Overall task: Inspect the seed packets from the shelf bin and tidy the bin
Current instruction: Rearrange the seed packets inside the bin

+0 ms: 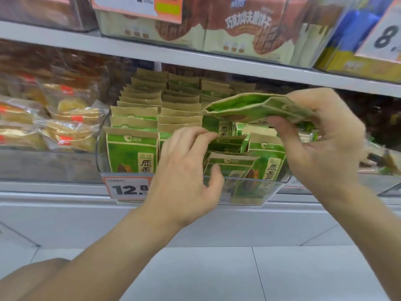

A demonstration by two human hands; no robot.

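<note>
A clear plastic shelf bin (275, 187) holds several green and tan seed packets (132, 153) standing in rows. My right hand (325, 144) grips one green packet (256, 106) lying flat above the bin's right side, thumb under it and fingers over its far edge. My left hand (186, 170) reaches into the bin's front middle. Its fingers curl over the top of a tilted packet (227, 144) and its thumb presses on a lower leaning packet (232, 170). The packets at the front right lean unevenly.
A price tag reading 12.8 (128, 187) hangs on the bin's front. Bagged pastries (65, 118) fill the bin to the left. The shelf above (195, 59) carries brown biscuit boxes (245, 29). Dark packets sit at the right. Grey floor tiles lie below.
</note>
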